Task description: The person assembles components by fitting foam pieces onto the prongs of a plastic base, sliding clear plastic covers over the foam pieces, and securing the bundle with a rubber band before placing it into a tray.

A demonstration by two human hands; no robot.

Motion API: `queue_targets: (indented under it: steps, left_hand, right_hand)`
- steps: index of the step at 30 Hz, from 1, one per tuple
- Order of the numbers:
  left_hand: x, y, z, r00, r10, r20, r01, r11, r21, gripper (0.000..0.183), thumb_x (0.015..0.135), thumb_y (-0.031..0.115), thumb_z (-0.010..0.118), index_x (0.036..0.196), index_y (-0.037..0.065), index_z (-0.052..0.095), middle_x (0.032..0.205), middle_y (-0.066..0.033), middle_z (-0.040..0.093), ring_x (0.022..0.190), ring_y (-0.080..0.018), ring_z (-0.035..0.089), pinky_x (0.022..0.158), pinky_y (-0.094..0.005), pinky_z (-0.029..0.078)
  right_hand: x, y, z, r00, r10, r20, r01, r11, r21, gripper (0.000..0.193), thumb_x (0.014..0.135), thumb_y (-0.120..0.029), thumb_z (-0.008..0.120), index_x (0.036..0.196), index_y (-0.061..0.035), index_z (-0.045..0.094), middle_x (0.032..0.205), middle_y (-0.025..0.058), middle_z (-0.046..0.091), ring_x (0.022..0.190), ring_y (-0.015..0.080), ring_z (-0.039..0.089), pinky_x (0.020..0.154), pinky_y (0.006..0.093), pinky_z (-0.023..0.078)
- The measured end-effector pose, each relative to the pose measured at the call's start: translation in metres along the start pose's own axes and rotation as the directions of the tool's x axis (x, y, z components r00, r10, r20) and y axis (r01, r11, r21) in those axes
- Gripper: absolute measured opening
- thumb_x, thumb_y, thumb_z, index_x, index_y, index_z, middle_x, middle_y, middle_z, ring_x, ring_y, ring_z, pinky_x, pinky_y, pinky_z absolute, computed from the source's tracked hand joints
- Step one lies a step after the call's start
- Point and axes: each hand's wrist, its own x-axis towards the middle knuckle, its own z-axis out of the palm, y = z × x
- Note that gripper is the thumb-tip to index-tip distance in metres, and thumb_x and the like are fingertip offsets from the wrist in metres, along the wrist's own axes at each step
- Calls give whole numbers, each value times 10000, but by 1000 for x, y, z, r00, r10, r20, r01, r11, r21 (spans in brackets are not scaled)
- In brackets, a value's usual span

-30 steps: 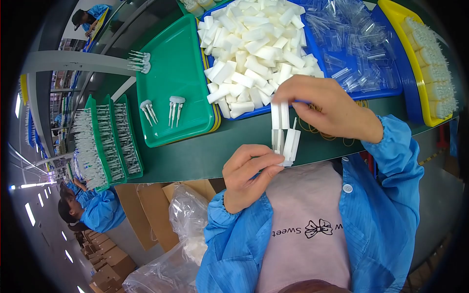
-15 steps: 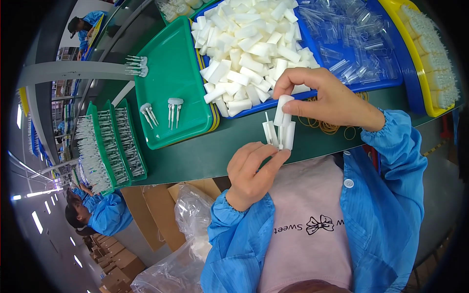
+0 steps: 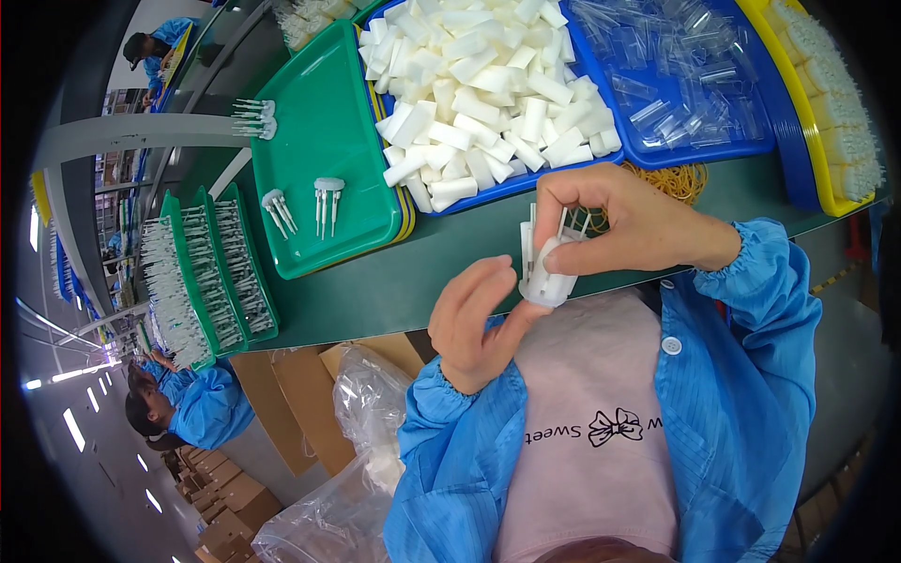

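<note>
My right hand pinches a small white part with several thin upright rods and white foam pieces on it, held just above the bench's near edge. Fingers hide some of its rods and foam. My left hand is spread open beside the part, its thumb tip at the base and its fingers apart. Beyond both hands, a heap of white foam pieces fills a blue tray. Similar rodded parts lie in a green tray to the left.
Clear plastic sleeves lie in another blue tray at the right, near a pile of rubber bands. A yellow tray of white bristly parts stands far right. Green racks of white parts stand left. Cardboard and plastic bags are below.
The foam piece in my right hand has come down onto the rodded part, which my right hand now grips lower and tilted. My left fingers have opened away from it.
</note>
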Motion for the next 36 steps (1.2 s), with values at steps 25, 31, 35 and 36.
queue_targets:
  steps: [25,31,35,36]
  left_hand:
    - [-7,-16,3,983,-175,47,181,960,-215,207,719,-74,728,908,6,695,910,-112,631,807,-181,595,693,-261,475]
    - [-5,-14,1,987,-150,62,160,967,-200,208,704,-79,734,889,12,702,896,-110,633,792,-177,595,669,-255,471]
    - [-4,-13,-1,993,-109,49,116,974,-194,272,647,-90,751,888,26,704,869,-94,637,766,-197,600,640,-274,485]
    - [-3,-13,-1,995,-84,50,92,977,-194,272,636,-87,756,877,28,702,860,-90,639,760,-199,601,642,-279,482]
  right_hand:
    - [12,42,-56,871,-459,-174,-156,76,-985,283,679,-78,744,895,-83,561,935,43,536,921,230,523,796,349,400]
    - [7,31,-53,873,-440,-210,-126,213,-969,277,708,-76,725,912,-91,539,915,43,548,904,224,539,809,360,396]
    - [4,17,-46,834,-510,-210,-18,355,-935,212,756,-89,688,915,-95,548,850,55,577,821,235,567,751,362,419]
    - [4,13,-42,846,-473,-244,38,511,-858,169,784,-95,663,913,-90,554,795,68,580,754,246,572,688,359,425]
